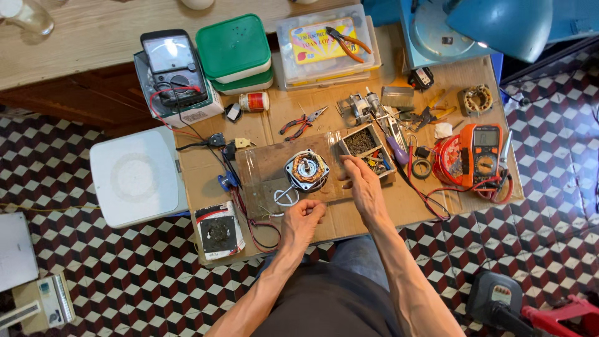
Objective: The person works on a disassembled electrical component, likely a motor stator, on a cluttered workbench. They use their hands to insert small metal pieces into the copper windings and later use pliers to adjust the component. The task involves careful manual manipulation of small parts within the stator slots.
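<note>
left hand (pixel 304 215): fingers curled into a loose fist, knuckles up, near the front edge of the bench; whether they pinch anything i cannot tell (a white looped wire (pixel 286 197) lies just beyond the knuckles, contact unclear).

right hand (pixel 360 185): fingers extended and held together, tips at the near corner of the small grey compartment tray of screws and small parts (pixel 367 147), seemingly touching its rim; nothing visibly pinched.

between the two hands, slightly further back: round motor stator with copper windings and a silver centre (pixel 306 170), sitting on a clear plastic sheet (pixel 262 165) laid over the brown cardboard-covered bench (pixel 374 212), about mid-bench. white leads run from it toward the left hand.

outward, right side of bench: orange digital multimeter with red leads (pixel 479 155), roll of black tape (pixel 422 168), purple-handled screwdriver (pixel 397 150). far right corner: small ring-shaped stator core (pixel 477 100), blue desk lamp (pixel 493 25) above it.

back edge: clear plastic box with orange-handled pliers on its lid (pixel 326 43), stacked green-lidded white containers (pixel 234 53), black analogue meter on a box (pixel 173 65). red-handled needle-nose pliers (pixel 302 123) lie behind the plastic sheet.

front left corner: small card-backed black part (pixel 218 232). a white square stool (pixel 137 176) stands against the left edge, on the checkered tile floor (pixel 125 281).
</note>
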